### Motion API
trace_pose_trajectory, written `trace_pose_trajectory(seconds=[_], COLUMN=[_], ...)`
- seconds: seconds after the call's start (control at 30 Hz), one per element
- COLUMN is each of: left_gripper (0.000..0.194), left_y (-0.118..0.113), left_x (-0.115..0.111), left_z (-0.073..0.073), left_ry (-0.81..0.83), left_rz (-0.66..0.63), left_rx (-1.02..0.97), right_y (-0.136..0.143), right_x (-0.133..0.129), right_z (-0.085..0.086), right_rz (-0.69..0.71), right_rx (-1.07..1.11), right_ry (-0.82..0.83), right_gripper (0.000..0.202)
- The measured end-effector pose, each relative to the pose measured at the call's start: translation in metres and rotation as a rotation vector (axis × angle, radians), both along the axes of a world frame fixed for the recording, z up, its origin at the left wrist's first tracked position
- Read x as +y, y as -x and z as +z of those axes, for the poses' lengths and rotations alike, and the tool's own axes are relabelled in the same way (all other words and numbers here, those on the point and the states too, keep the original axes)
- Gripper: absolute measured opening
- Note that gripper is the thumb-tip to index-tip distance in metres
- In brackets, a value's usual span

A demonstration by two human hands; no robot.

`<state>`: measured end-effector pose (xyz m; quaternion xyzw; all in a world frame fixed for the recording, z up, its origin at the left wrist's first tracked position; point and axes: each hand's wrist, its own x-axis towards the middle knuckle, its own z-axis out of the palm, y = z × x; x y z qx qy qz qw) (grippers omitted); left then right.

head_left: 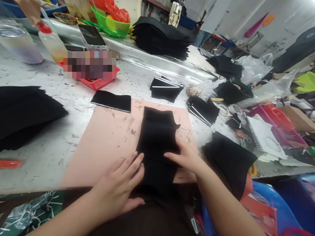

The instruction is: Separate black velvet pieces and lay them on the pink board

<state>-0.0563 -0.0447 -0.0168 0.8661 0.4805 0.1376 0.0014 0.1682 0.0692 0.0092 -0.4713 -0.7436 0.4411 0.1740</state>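
Note:
A black cloth piece [157, 141] lies lengthwise on the pink sheet [110, 141], its near end reaching the table's front edge. My left hand [123, 182] rests at its left edge, fingers extended and the thumb apart. On the right edge lies my right hand [185, 155], with the thumb stretched over the cloth; its other fingers are partly hidden. Beyond the left hand, a smaller black piece [112, 101] with a pale edge overlaps the sheet's far left corner. Behind the sheet sits a stack of black pieces with white strips [166, 88].
Black cloth stacks lie at the left [27, 113] and right [228, 157]. A red basket [95, 83], a bottle [52, 42] and a phone [92, 35] stand at the back left. A spiral notebook [267, 137] lies right. A blue tub [275, 203] is below the table edge.

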Motion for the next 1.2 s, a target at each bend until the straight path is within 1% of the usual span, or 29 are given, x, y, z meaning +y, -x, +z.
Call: trace_pose_trajectory(seconds=[0.17, 0.27, 0.43, 0.47, 0.53, 0.63, 0.7, 0.83, 1.0, 1.2], left_gripper=[0.057, 0.055, 0.073, 0.074, 0.073, 0.070, 0.068, 0.066, 0.059, 0.066], left_y=[-0.005, -0.016, -0.044, -0.048, -0.051, -0.051, -0.050, -0.049, -0.049, -0.067], left_x=[0.004, 0.007, 0.013, 0.014, 0.014, 0.014, 0.014, 0.016, 0.018, 0.022], left_z=[0.001, 0.002, -0.004, -0.006, -0.008, -0.007, -0.006, -0.007, -0.007, 0.000], left_ry=[-0.018, -0.046, -0.003, 0.008, 0.030, 0.025, 0.009, -0.004, 0.028, 0.007], left_rz=[-0.004, -0.016, -0.220, -0.233, -0.226, -0.226, -0.218, -0.236, -0.255, -0.248], left_rx=[0.017, 0.039, 0.093, 0.110, 0.124, 0.121, 0.129, 0.114, 0.085, 0.100], right_y=[0.000, 0.002, 0.000, -0.003, -0.010, -0.021, -0.024, -0.026, -0.026, -0.024], right_x=[-0.002, -0.003, -0.002, -0.001, 0.000, 0.001, 0.003, 0.005, 0.006, 0.005], right_z=[0.003, 0.004, 0.006, 0.007, 0.011, 0.014, 0.014, 0.011, 0.008, 0.009], right_rz=[0.015, 0.022, 0.030, 0.050, 0.069, -0.006, -0.061, -0.064, -0.053, -0.053], right_rx=[-0.061, -0.112, -0.135, -0.123, -0.076, 0.038, 0.070, 0.051, 0.029, -0.045], right_ry=[-0.010, -0.042, -0.072, -0.046, 0.074, 0.274, 0.314, 0.317, 0.286, 0.209], right_gripper=[0.047, 0.048, 0.049, 0.048, 0.050, 0.058, 0.059, 0.057, 0.056, 0.051])
